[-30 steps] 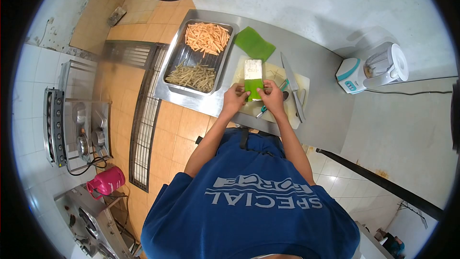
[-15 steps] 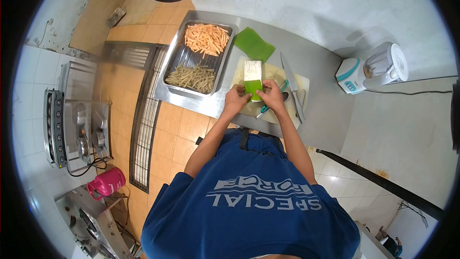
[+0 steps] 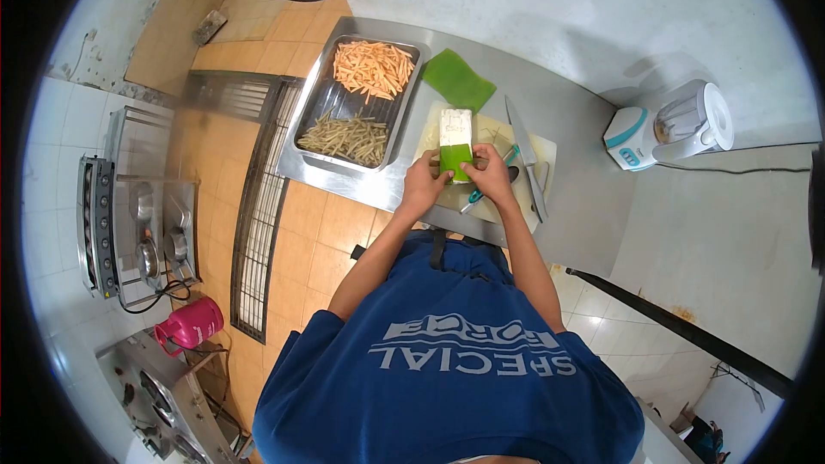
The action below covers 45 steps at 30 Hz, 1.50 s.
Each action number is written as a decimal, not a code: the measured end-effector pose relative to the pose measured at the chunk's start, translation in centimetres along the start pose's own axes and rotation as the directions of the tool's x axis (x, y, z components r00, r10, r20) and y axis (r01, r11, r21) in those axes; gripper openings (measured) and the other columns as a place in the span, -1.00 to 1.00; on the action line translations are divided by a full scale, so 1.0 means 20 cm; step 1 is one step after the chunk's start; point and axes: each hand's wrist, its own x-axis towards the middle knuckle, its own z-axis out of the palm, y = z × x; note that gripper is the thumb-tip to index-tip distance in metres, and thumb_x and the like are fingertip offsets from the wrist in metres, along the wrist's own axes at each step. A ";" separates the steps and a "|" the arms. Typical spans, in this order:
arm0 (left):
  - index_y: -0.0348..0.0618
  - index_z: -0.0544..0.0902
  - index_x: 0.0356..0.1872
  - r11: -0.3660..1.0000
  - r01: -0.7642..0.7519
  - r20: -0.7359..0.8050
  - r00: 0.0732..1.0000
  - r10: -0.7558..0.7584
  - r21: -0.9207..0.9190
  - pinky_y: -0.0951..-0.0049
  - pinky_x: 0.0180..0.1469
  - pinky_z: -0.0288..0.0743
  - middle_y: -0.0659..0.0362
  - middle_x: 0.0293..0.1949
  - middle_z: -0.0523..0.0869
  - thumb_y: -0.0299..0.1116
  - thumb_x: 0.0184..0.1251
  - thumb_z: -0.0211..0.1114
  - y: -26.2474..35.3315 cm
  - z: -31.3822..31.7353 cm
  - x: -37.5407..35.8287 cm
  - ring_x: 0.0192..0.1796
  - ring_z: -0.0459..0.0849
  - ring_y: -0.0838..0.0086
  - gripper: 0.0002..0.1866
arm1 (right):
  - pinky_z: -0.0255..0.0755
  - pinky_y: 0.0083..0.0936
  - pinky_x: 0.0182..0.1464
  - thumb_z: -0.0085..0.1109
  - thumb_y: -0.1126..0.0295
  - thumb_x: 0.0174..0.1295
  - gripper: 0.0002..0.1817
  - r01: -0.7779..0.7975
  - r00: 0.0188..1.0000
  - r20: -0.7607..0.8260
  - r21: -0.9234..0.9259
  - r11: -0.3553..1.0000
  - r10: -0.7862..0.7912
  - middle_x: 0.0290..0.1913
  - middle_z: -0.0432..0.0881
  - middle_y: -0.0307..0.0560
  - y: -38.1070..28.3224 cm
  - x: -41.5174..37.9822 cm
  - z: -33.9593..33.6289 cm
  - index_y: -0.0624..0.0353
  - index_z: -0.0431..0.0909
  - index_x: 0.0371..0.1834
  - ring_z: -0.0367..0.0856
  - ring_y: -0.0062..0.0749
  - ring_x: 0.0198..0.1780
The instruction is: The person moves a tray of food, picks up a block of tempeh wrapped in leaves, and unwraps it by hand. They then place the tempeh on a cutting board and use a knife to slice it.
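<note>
A white, mottled block that looks like tempeh [image 3: 455, 126] lies over the pale cutting board [image 3: 543, 155], with a green leaf wrapper [image 3: 455, 160] around its near half. On the left side of this near end, my left hand [image 3: 425, 180] is closed, its thumb on the leaf. From the right, my right hand [image 3: 489, 174] grips the same end, fingers bent and thumb pressed on the green. Beside my right hand lie a large knife [image 3: 521, 133] and a teal-handled peeler-like tool [image 3: 474, 198], partly hidden. Another green leaf piece [image 3: 458, 80] rests beyond the block.
A metal tray [image 3: 388, 142] on the steel table [image 3: 593, 198] holds carrot sticks [image 3: 374, 69] and cut green beans [image 3: 344, 139]. A blender [image 3: 670, 125] stands by the wall at right. On the left are a pink gas cylinder [image 3: 191, 325] and a stove [image 3: 159, 395].
Both hands keep their hold on the wrapped end of the block with almost no movement. The whole view has shifted very slightly.
</note>
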 end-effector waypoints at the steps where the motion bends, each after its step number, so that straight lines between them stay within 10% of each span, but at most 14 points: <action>1: -0.22 0.46 0.32 1.000 0.001 0.000 1.000 -0.001 0.000 0.41 -0.26 0.67 -0.07 -0.06 0.74 -0.41 0.22 0.50 -0.01 0.01 0.00 -0.21 0.82 0.33 -0.36 | 0.62 -0.42 -0.03 0.49 0.33 0.09 -0.47 -0.001 1.000 0.000 0.000 1.000 0.001 -0.01 0.69 0.06 -0.01 0.00 -0.01 0.24 0.48 0.09 0.72 -0.29 -0.06; 10: -0.19 0.54 0.28 0.992 -0.031 -0.053 0.998 0.038 0.123 0.34 -0.18 0.67 -0.04 -0.05 0.73 -0.34 0.16 0.53 0.01 -0.01 -0.01 -0.26 0.80 0.31 -0.37 | 0.55 -0.10 -0.12 0.20 0.45 0.22 -0.89 0.065 0.970 -0.184 -0.432 0.900 -0.159 -0.18 0.71 0.10 -0.03 0.24 -0.22 0.17 0.67 -0.24 0.68 0.08 -0.16; 19: -0.13 0.59 0.25 0.985 -0.052 -0.071 0.995 0.065 0.163 0.30 -0.11 0.67 -0.02 -0.05 0.71 -0.23 0.12 0.56 0.00 -0.02 0.00 -0.19 0.80 0.26 -0.36 | 0.54 -0.09 -0.03 0.21 0.42 0.19 -0.91 0.076 0.995 0.001 -0.696 0.714 -0.104 -0.16 0.69 0.12 0.01 0.37 -0.23 0.13 0.68 -0.30 0.66 0.12 -0.09; 38: 0.01 0.56 0.33 0.981 0.033 -0.066 0.998 -0.020 0.190 0.30 -0.11 0.64 0.05 -0.05 0.74 -0.18 0.17 0.52 0.01 -0.01 -0.02 -0.22 0.78 0.30 -0.34 | 0.51 -0.04 0.00 0.19 0.50 0.14 -0.89 0.204 0.978 0.080 -0.551 0.809 -0.191 -0.18 0.69 0.04 0.00 0.40 -0.22 0.14 0.70 -0.31 0.65 0.08 -0.14; 40: 0.02 0.55 0.33 0.979 0.039 -0.057 0.998 -0.028 0.202 0.30 -0.11 0.64 0.06 -0.04 0.75 -0.17 0.17 0.52 0.04 -0.02 -0.03 -0.21 0.78 0.30 -0.34 | 0.53 -0.14 -0.04 0.22 0.49 0.18 -0.89 0.284 0.919 -0.038 -0.626 0.726 -0.393 -0.22 0.71 0.04 -0.01 0.37 -0.23 0.16 0.68 -0.24 0.66 0.00 -0.21; 45: 0.09 0.55 0.33 0.981 0.099 -0.022 0.995 -0.097 0.168 0.24 -0.04 0.61 0.09 -0.01 0.75 -0.16 0.20 0.49 0.06 -0.03 -0.03 -0.09 0.77 0.25 -0.37 | 0.53 -0.33 -0.12 0.24 0.49 0.24 -0.87 0.058 0.995 -0.067 -0.209 0.976 -0.073 -0.27 0.74 0.02 -0.02 0.33 -0.23 0.18 0.68 -0.17 0.69 -0.17 -0.27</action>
